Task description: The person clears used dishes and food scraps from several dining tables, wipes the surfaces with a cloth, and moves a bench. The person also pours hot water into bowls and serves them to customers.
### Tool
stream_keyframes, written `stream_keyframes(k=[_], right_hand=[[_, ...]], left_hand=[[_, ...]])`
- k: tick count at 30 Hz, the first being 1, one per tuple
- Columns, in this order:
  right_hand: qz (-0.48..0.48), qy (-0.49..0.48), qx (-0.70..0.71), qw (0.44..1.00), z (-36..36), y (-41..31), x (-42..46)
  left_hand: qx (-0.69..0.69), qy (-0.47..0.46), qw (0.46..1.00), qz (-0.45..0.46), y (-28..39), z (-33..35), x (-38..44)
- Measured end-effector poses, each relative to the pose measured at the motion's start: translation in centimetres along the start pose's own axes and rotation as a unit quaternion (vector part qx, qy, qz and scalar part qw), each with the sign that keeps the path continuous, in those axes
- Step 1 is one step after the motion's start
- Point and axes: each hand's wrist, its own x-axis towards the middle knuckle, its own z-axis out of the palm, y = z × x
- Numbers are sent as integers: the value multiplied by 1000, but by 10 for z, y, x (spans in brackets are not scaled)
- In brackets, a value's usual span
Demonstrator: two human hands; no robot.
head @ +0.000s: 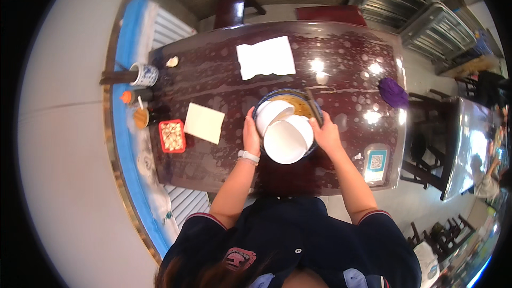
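Observation:
A large blue-rimmed bowl [283, 93] is held between my two hands over the near middle of a dark red table [224, 164]. My left hand [251, 134] grips its left side, and my right hand [326, 132] grips its right side, with the thumb by a pair of chopsticks [313, 106] that lean at the rim. Several small white bowls [285, 142] are piled inside, tilted against one another. Brownish liquid or food [302, 106] shows behind them. Whether the large bowl touches the table is hidden.
Crumpled white paper [266, 58] lies beyond the bowl. Leftward are a yellowish napkin [204, 123], a red basket of garlic [173, 136], a sauce bottle [138, 96] and a chopstick holder [144, 75]. A purple cloth [393, 93] and a card with a printed code [375, 164] lie right.

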Motion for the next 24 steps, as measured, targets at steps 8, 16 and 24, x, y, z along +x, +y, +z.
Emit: stream_keyframes(k=[8, 16, 24], right_hand=[[28, 49, 111, 992, -36, -2, -18], [69, 135, 66, 986, -37, 16, -63], [130, 254, 27, 958, -7, 28, -134]], left_hand=[[396, 109, 892, 186, 19, -61, 17], [591, 108, 774, 200, -21, -189, 90], [469, 311, 725, 396, 118, -214, 289]])
